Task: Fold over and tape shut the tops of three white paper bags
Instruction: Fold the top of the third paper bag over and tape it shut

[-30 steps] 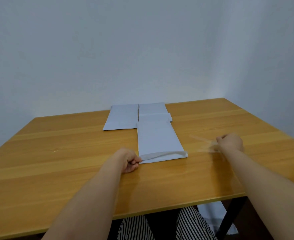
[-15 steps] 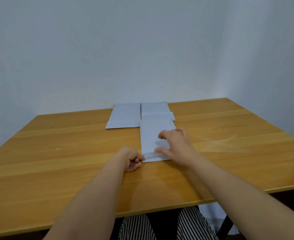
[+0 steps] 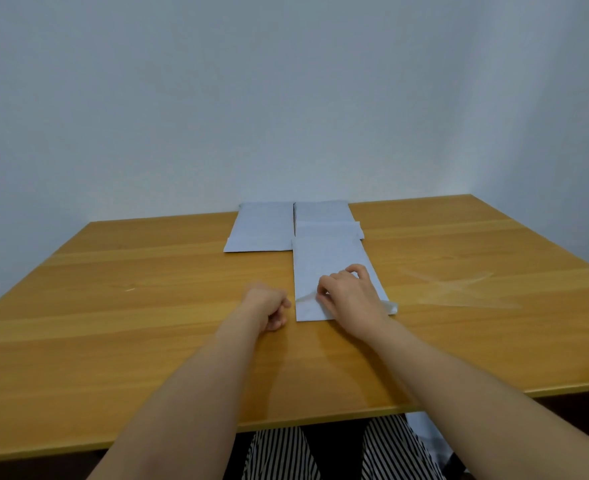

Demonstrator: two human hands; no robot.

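Observation:
Three white paper bags lie flat on the wooden table (image 3: 147,341). Two sit side by side at the back, the left bag (image 3: 261,226) and the right bag (image 3: 324,216). The near bag (image 3: 327,265) lies in front of them with its top folded over at the near end. My right hand (image 3: 351,296) rests on that fold, its bent fingers pinching a clear tape strip (image 3: 306,296) that runs to the bag's left edge. My left hand (image 3: 268,306) sits curled just left of the bag, apart from it, with nothing visible in it.
Several clear tape strips (image 3: 459,289) lie stuck and crossed on the table to the right of the near bag. A pale wall stands right behind the table's far edge. Striped trousers (image 3: 279,455) show below the front edge.
My right hand came from the tape strips on the right to the near bag's fold, bringing a strip with it. My left hand let go of the fold's left end.

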